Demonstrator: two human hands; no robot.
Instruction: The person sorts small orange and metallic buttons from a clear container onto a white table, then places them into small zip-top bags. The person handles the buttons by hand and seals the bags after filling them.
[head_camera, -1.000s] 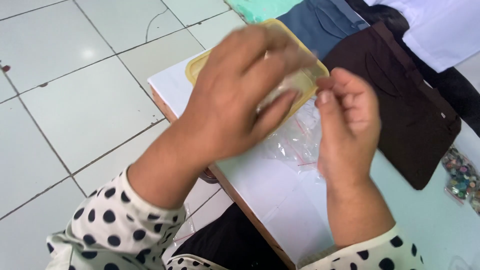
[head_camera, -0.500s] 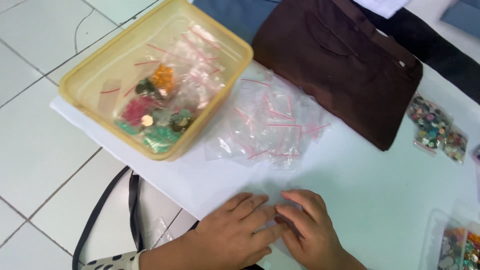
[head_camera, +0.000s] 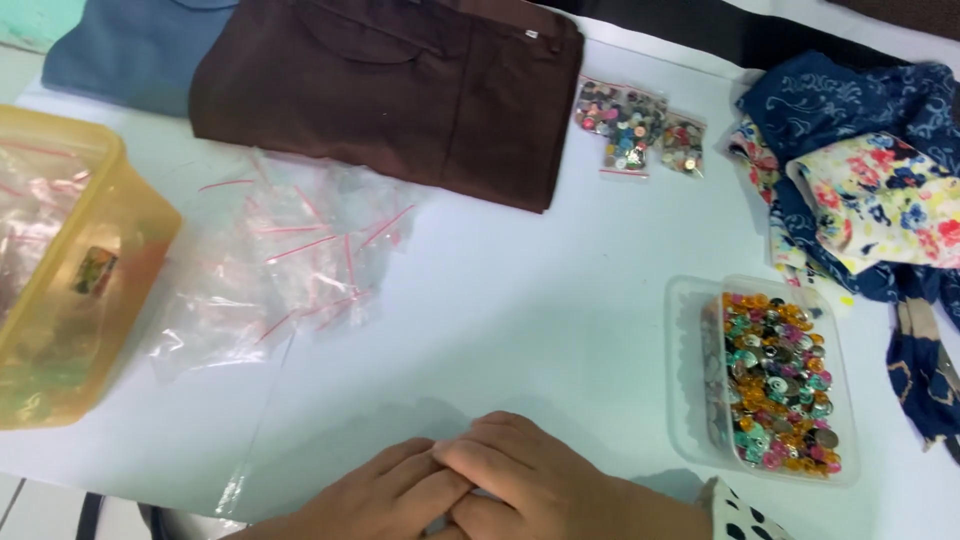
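My left hand (head_camera: 365, 498) and my right hand (head_camera: 545, 480) lie pressed together on the white table (head_camera: 520, 300) at its near edge, with the fingers overlapping. Anything held between or under them is hidden. A spotted sleeve (head_camera: 735, 515) covers my right wrist. Nearest on the right is a clear tray (head_camera: 690, 300) full of colourful buttons. A loose heap of small clear zip bags with red strips (head_camera: 290, 250) lies to the upper left of my hands. A yellow plastic tub (head_camera: 130, 260) with more bags and beads stands at the left edge.
A folded brown garment (head_camera: 400, 90) and a blue one (head_camera: 130, 50) lie at the back. Three small bags of mixed buttons (head_camera: 630, 125) rest beside the brown garment. Crumpled navy and floral fabrics (head_camera: 880, 200) are piled at the right.
The view has swung to the right, bringing the button tray and floral fabrics in. One second ago my hands were up at the yellow tub; they now rest together on the table.
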